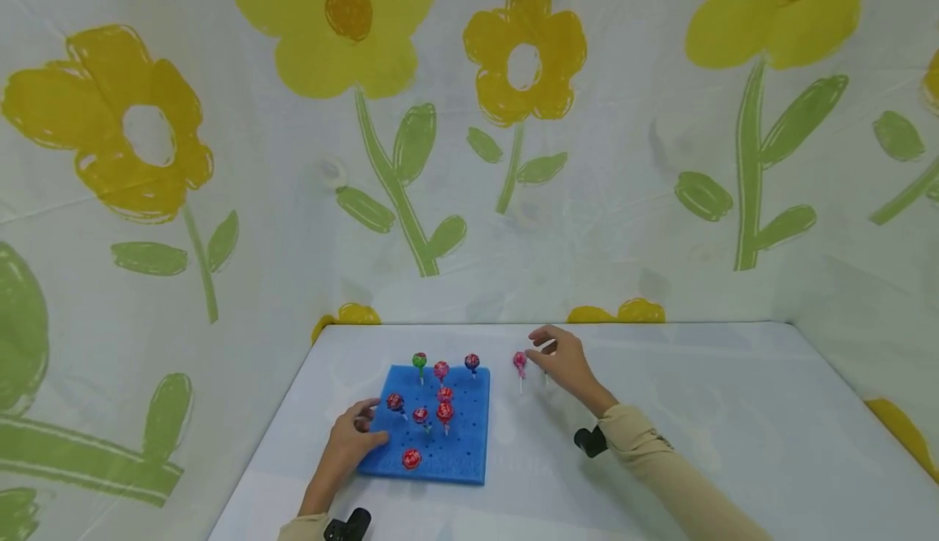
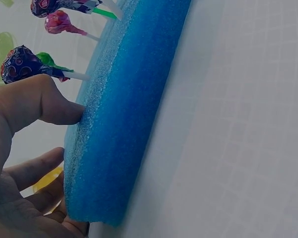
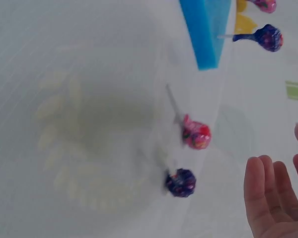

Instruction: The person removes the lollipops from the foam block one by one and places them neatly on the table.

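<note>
My left hand (image 1: 346, 442) holds the left edge of a blue foam board (image 1: 466, 447). In the left wrist view its thumb (image 2: 64, 110) lies on the top face, the other fingers curve at the side. Several wrapped lollipops stand in the board, among them a green one (image 1: 420, 359), a dark one (image 1: 472, 360) and a red one (image 1: 412, 459). My right hand (image 1: 570, 366) hovers right of the board, fingers apart and holding nothing. Beneath and beside it, a pink lollipop (image 3: 197, 134) and a dark blue lollipop (image 3: 181, 183) lie on the table.
The white table (image 1: 704, 419) stretches to the right of the board. A white cloth with yellow flowers (image 1: 524, 60) hangs behind and along the sides. Rows of small holes dot the board. Each wrist carries a black camera (image 1: 590, 442).
</note>
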Demonstrator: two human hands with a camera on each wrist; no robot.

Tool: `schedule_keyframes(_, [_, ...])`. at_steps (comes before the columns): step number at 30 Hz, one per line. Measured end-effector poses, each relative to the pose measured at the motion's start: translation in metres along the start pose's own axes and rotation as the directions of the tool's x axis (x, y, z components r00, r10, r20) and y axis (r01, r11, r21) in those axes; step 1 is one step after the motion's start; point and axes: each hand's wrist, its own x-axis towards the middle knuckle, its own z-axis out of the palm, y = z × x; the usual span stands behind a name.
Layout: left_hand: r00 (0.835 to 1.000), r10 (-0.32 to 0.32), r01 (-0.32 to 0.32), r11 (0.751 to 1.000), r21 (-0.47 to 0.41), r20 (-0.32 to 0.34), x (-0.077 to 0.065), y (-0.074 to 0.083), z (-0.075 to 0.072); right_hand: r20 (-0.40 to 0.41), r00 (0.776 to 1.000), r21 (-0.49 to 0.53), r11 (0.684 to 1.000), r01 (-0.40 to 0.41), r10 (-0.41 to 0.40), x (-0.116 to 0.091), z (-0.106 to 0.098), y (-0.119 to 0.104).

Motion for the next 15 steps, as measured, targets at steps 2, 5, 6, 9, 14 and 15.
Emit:
schedule_keyframes(2, [1.0,-0.003,0.003,1.0,0.001,0.0,0.0,-0.001,0.0,0.005,1.0,0.018,1.0,0.003,-0.003,-0.001,0.002,-0.006])
schedule_keyframes(5, [1.0,-0.011,0.011,1.0,0.002,0.0,-0.001,-0.001,-0.001,0.015,1.0,0.031,0.999,0.013,-0.013,-0.003,0.006,-0.014])
schedule_keyframes(6, [1.0,-0.013,0.013,1.0,0.0,0.001,-0.001,-0.001,-0.001,0.017,1.0,0.034,0.999,0.015,-0.016,-0.003,0.007,-0.017])
schedule_keyframes(9, [1.0,-0.003,0.003,1.0,-0.011,-0.003,-0.001,0.0,-0.001,0.025,0.999,0.038,0.999,0.029,-0.03,-0.003,0.01,-0.022])
schedule_keyframes(14, [1.0,0.013,-0.014,1.0,-0.013,-0.017,-0.002,0.001,0.0,0.048,0.998,0.063,0.997,0.034,-0.037,-0.003,0.016,-0.025])
schedule_keyframes(15, [1.0,0.016,-0.016,1.0,-0.015,-0.02,-0.002,0.001,0.001,0.054,0.998,0.07,0.997,0.033,-0.037,-0.002,0.018,-0.026])
